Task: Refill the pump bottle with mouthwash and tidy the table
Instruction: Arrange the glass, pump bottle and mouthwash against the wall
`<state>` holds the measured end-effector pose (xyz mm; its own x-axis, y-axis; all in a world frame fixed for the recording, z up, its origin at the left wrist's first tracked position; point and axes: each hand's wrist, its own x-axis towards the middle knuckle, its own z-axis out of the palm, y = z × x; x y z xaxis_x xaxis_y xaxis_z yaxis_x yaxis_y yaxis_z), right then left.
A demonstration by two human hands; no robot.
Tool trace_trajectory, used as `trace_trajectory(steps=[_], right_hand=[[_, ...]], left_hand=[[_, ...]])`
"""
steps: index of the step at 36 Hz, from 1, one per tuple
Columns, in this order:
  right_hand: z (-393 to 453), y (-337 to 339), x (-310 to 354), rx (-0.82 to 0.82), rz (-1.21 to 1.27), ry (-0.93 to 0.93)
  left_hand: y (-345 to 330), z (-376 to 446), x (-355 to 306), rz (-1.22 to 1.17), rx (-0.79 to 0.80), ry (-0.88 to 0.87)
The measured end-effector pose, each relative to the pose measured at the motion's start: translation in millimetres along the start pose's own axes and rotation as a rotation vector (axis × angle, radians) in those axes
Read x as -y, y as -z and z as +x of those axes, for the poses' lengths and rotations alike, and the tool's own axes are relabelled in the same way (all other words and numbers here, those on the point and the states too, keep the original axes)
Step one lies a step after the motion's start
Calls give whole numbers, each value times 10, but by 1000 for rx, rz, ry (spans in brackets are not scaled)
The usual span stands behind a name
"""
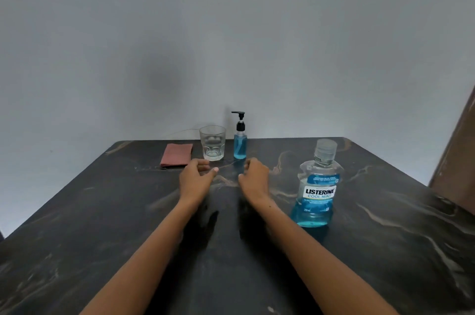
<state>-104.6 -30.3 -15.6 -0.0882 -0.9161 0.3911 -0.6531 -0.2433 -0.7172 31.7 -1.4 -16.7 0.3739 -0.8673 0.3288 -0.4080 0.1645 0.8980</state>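
Observation:
A small clear pump bottle (240, 141) with a black pump head stands upright at the table's far edge, filled with blue liquid to about two thirds. A larger mouthwash bottle (317, 188), capped, with blue liquid low in it, stands to the right. My left hand (196, 179) and my right hand (254, 177) hover over the table just in front of the pump bottle, fingers loosely curled and apart, holding nothing. Neither hand touches a bottle.
A clear drinking glass (212, 143) stands left of the pump bottle. A folded pinkish cloth (176, 155) lies left of the glass. The dark marbled table (102, 224) backs onto a grey wall. A brown panel (460, 150) rises at the right.

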Motion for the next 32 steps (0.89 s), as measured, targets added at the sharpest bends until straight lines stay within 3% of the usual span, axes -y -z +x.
trace_trajectory(steps=[9,14,17,19,23,32], right_hand=[[-1189,793,-115,175,35,122],[-1552,1254,-370,-66,-15,40],[-1565,1414,-463,-240,-46,-3],[-1515,1463,-477,-271,-78,-15],[-1347,1439,-416,-155,-115,-77],[-982,1155,-265,-89,-204,-139]], left_hand=[[-5,-467,-177,-101,-40,12],[1,-539,-168,-130,-15,36],[4,-572,-145,-139,2,47],[7,-581,-150,-133,20,52],[34,-583,-170,-139,24,44],[66,-582,-159,-141,7,36]])
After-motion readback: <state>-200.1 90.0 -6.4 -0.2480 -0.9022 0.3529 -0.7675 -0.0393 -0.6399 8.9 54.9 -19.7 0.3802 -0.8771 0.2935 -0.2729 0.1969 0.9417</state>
